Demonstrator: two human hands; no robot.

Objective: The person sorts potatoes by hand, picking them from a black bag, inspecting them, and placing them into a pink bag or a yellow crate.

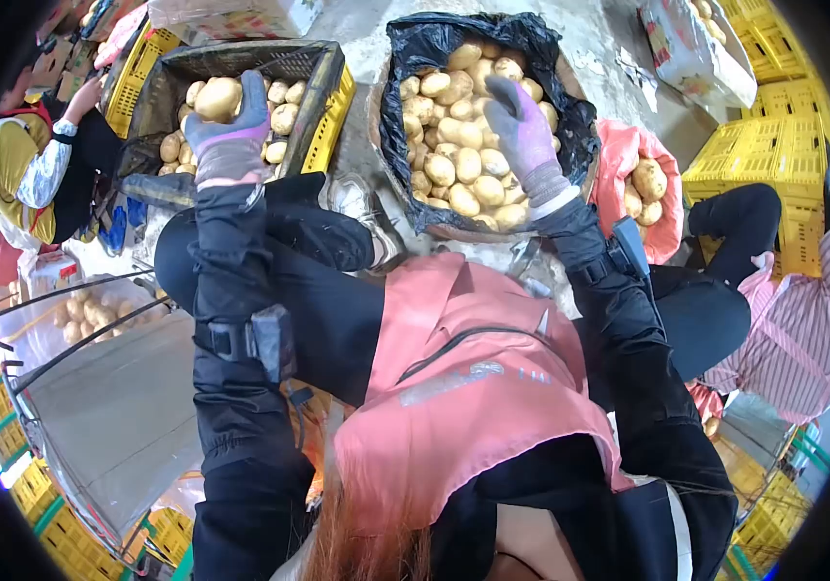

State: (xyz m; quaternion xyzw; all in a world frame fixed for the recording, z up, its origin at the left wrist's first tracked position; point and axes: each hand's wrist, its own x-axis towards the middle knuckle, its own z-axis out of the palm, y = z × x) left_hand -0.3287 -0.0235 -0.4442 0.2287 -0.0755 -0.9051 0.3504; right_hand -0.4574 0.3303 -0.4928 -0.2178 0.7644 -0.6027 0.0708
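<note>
My left hand (229,134), in a purple and grey glove, is closed around a potato (218,100) above a dark-lined yellow crate (326,108). More potatoes lie in that crate, partly hidden by the hand. My right hand (522,131), gloved alike, is over the right side of a basket lined with a black plastic bag (425,37). Its visible fingers are stretched out among or just above the potatoes (463,136) heaped there. No potato shows in its grasp, though its underside is hidden.
A pink bag of potatoes (669,184) stands right of the basket. Yellow crates (759,155) are stacked at the right, near a white box (696,53). A person in a yellow vest (13,165) sits at the left; another in a striped top (783,329) is at the right.
</note>
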